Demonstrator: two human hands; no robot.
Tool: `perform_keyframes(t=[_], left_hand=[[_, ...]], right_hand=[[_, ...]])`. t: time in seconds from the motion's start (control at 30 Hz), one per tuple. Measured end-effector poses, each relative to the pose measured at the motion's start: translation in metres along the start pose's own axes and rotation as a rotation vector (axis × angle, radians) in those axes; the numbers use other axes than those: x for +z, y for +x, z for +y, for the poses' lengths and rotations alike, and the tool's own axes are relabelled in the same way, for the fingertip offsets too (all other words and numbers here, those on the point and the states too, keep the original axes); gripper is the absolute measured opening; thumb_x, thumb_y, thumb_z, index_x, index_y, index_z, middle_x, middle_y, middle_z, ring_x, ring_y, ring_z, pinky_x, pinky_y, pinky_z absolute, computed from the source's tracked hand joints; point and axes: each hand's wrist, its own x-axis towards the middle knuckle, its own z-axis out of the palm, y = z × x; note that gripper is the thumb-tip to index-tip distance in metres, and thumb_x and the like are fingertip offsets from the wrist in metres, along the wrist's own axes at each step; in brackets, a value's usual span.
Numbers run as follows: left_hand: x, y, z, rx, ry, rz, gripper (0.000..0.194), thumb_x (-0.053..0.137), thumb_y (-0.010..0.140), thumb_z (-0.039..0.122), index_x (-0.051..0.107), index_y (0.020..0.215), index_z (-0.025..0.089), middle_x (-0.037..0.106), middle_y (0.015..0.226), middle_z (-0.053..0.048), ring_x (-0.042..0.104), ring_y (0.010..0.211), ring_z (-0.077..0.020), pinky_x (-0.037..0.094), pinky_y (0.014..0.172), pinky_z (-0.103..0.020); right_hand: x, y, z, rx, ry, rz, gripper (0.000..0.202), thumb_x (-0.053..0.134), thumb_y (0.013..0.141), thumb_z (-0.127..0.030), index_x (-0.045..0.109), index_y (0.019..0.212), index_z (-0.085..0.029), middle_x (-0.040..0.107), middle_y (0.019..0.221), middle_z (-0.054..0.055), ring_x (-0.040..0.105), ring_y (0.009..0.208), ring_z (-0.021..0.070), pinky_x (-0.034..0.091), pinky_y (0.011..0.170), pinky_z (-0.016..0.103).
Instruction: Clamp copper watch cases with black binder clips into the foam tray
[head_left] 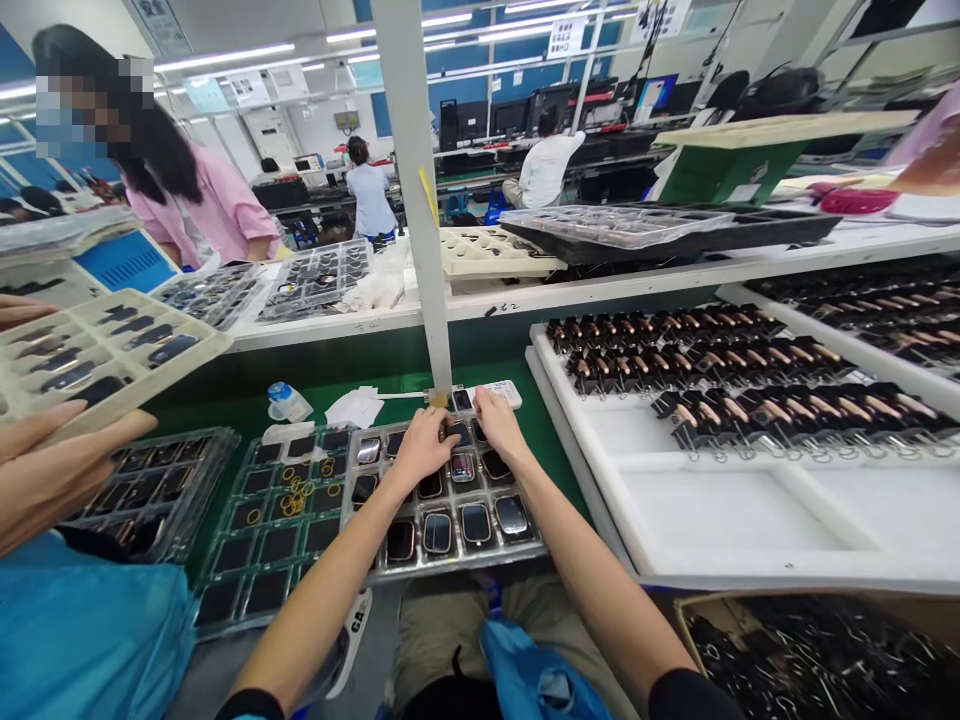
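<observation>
A clear plastic tray [450, 510] of square watch-like parts with dark glass faces lies in front of me. Over its far edge my left hand [426, 440] is bent down, fingers curled together; what they hold is hidden. My right hand [496, 422] is close beside it on the right, fingers closed by a small dark rectangular piece [461, 399]. I cannot tell whether that piece is in its grip. Just behind the fingers stands a white post [420, 200], with a white box-like device [504, 393] to its right.
Left lies another tray [277, 545] with gold rings [296, 500]. A co-worker's hand [67, 470] holds a cream tray [172, 350] at far left. To the right, a white rack [697, 510] carries rows of black clips [675, 345]; a carton [810, 640] of clips sits below.
</observation>
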Motion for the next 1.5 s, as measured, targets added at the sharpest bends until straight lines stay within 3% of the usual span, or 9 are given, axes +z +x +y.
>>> perform_keyframes(t=[0.17,0.37,0.47,0.57,0.7,0.87,1.13,1.23,1.5], left_hand=[[-0.007,0.003,-0.001,-0.031,-0.21,0.062,0.013,0.068,0.087,0.023,0.064,0.099,0.022,0.071,0.087,-0.001,0.063,0.077,-0.0184,0.05,0.074,-0.031],[-0.01,0.005,0.019,-0.087,-0.56,0.193,0.016,0.072,0.08,0.027,0.064,0.09,0.018,0.067,0.072,-0.001,0.061,0.065,-0.0143,0.047,0.062,-0.025],[-0.011,0.004,0.03,-0.101,-0.66,0.232,0.02,0.076,0.077,0.03,0.064,0.087,0.018,0.065,0.07,0.0,0.059,0.062,-0.0131,0.045,0.06,-0.024],[-0.011,0.004,0.027,-0.118,-0.498,0.173,0.018,0.073,0.082,0.03,0.065,0.093,0.018,0.068,0.077,-0.001,0.061,0.067,-0.0141,0.047,0.064,-0.025],[-0.007,0.003,0.009,-0.134,-0.264,0.046,0.012,0.073,0.082,0.023,0.068,0.092,0.019,0.069,0.078,-0.002,0.063,0.073,-0.0185,0.048,0.069,-0.029],[-0.002,-0.009,0.004,-0.071,-0.088,0.019,0.021,0.067,0.09,0.025,0.069,0.11,0.02,0.068,0.097,-0.008,0.059,0.108,-0.0291,0.048,0.091,-0.04],[-0.006,-0.057,0.024,0.146,0.344,-0.077,0.024,0.053,0.102,0.033,0.062,0.117,0.017,0.065,0.109,-0.01,0.058,0.106,-0.0285,0.05,0.091,-0.041],[-0.004,-0.071,0.031,0.106,0.411,-0.074,0.035,0.052,0.102,0.036,0.058,0.129,0.015,0.064,0.113,-0.012,0.059,0.107,-0.0298,0.05,0.091,-0.043],[-0.006,-0.065,0.043,-0.036,0.36,-0.121,0.022,0.061,0.097,0.035,0.063,0.11,0.017,0.065,0.11,-0.012,0.059,0.106,-0.0311,0.049,0.089,-0.043]], right_hand=[[0.003,-0.009,-0.004,-0.133,-0.264,-0.023,0.036,0.048,0.101,-0.042,0.053,0.07,-0.024,0.055,0.071,0.001,0.047,0.071,0.0216,0.031,0.068,0.031],[0.016,-0.021,-0.012,-0.288,-0.437,-0.151,0.037,0.04,0.104,-0.046,0.053,0.077,-0.024,0.059,0.072,0.0,0.053,0.07,0.0203,0.033,0.067,0.03],[0.017,-0.018,-0.013,-0.262,-0.275,-0.005,0.043,0.04,0.103,-0.048,0.047,0.069,-0.023,0.056,0.07,0.001,0.05,0.069,0.0186,0.034,0.063,0.029],[0.009,-0.007,-0.009,-0.056,0.072,0.093,0.048,0.051,0.099,-0.055,0.041,0.064,-0.023,0.043,0.057,-0.003,0.038,0.054,0.0141,0.029,0.05,0.026],[-0.004,0.002,-0.005,0.145,0.352,0.09,0.056,0.048,0.098,-0.063,0.029,0.062,-0.025,0.017,0.048,-0.01,0.013,0.041,0.0087,0.013,0.04,0.024],[-0.01,-0.008,-0.009,0.143,0.475,-0.039,0.065,0.057,0.093,-0.069,0.024,0.06,-0.024,0.016,0.051,-0.01,0.01,0.043,0.0069,0.01,0.04,0.023],[-0.019,-0.055,-0.003,-0.132,-0.343,-0.087,0.058,0.045,0.1,-0.064,0.036,0.061,-0.022,0.039,0.057,-0.003,0.037,0.056,0.0134,0.027,0.054,0.027],[-0.018,-0.072,0.0,-0.198,-0.622,-0.134,0.051,0.041,0.105,-0.053,0.04,0.065,-0.022,0.047,0.057,-0.003,0.044,0.056,0.0148,0.026,0.057,0.028],[-0.011,-0.09,0.005,-0.232,-1.254,-0.157,0.018,0.05,0.106,-0.03,0.061,0.096,-0.02,0.073,0.075,0.004,0.067,0.063,0.02,0.018,0.055,0.03]])
